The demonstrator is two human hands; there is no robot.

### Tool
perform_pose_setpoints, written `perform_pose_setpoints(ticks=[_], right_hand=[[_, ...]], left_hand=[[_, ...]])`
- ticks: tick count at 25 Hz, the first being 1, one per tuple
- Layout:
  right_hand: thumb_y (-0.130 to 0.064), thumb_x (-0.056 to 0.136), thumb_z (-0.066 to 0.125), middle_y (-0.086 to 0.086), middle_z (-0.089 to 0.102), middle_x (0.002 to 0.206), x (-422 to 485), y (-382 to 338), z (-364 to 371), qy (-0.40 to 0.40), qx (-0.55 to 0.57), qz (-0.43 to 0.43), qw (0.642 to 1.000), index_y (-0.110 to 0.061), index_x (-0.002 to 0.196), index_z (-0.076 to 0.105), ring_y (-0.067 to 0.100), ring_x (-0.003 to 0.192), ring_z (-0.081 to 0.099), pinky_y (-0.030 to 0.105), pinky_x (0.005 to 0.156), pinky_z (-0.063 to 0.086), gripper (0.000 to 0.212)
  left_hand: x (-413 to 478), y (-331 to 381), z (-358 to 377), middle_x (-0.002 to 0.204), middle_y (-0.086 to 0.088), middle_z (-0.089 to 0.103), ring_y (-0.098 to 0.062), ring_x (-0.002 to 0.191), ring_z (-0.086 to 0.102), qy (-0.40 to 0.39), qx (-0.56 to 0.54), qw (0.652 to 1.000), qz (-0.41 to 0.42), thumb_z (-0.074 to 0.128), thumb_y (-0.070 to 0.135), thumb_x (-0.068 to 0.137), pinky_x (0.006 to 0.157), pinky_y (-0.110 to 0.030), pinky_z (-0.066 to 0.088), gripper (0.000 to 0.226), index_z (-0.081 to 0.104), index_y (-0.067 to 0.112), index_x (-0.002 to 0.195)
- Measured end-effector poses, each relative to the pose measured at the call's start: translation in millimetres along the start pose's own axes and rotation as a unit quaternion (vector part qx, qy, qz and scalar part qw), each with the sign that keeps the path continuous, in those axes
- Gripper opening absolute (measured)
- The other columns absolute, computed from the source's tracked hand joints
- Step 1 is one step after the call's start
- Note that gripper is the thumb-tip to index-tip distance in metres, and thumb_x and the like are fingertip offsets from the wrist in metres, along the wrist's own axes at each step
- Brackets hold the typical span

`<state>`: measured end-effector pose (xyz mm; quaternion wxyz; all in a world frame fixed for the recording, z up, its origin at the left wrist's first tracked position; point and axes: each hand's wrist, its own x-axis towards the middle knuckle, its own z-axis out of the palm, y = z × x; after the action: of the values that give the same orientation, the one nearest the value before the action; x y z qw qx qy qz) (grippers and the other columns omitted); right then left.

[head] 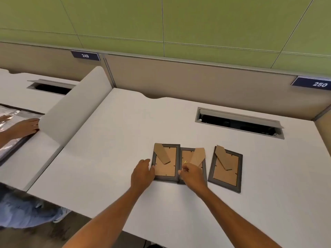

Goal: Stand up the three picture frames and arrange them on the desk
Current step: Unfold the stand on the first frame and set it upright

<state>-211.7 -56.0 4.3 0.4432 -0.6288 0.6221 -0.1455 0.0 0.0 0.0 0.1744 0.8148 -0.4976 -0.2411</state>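
Head view: hands (pixel 167 171) on left frame (pixel 165 162).

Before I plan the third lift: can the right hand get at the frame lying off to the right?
Probably yes. The right hand is on the middle frame, next to the right frame, which lies apart on bare desk with nothing over it.

Bright, even light from above; the white surface (pixel 125 140) shows no glare and only faint, soft shadows under the hands and frames. Wide-angle bending curves the partition (pixel 197 76) and wall lines toward the edges. The picture is slightly soft overall, with a bright sheen on the plastic wrap (pixel 9 129) at far left
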Motion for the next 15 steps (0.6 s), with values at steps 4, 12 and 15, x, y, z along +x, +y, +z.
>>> perform_pose_setpoints(ticks=[4,12,15], right_hand=[[-0.016,0.099,0.073,0.02,0.072,0.101,0,1,16,0.011,0.032,0.043,0.998,0.0,0.105,0.072,0.021,0.086,0.065,0.036,0.08,0.056,0.017],[-0.02,0.099,0.073,0.016,0.074,0.102,4,7,38,0.035,0.073,0.085,0.993,-0.003,0.107,0.073,0.03,0.097,0.071,0.046,0.091,0.061,0.019],[-0.019,0.099,0.073,0.016,0.074,0.101,5,7,42,0.045,0.089,0.095,0.99,-0.003,0.106,0.073,0.025,0.091,0.069,0.041,0.083,0.06,0.018]], left_hand=[[6,-6,4,0.133,-0.016,0.068,-0.032,0.127,0.064,-0.024,-0.061,0.997,-0.047,0.059,0.027,0.108,0.104,-0.038,0.05,0.044,0.06,0.004,0.146],[14,-19,11,0.088,-0.012,0.065,-0.027,0.086,0.061,-0.041,-0.133,0.988,-0.065,0.054,0.013,0.103,0.068,-0.029,0.04,0.024,0.066,0.003,0.085],[15,-19,9,0.087,-0.008,0.062,-0.024,0.084,0.057,-0.042,-0.155,0.984,-0.079,0.055,0.012,0.102,0.071,-0.029,0.042,0.023,0.061,0.011,0.08]])
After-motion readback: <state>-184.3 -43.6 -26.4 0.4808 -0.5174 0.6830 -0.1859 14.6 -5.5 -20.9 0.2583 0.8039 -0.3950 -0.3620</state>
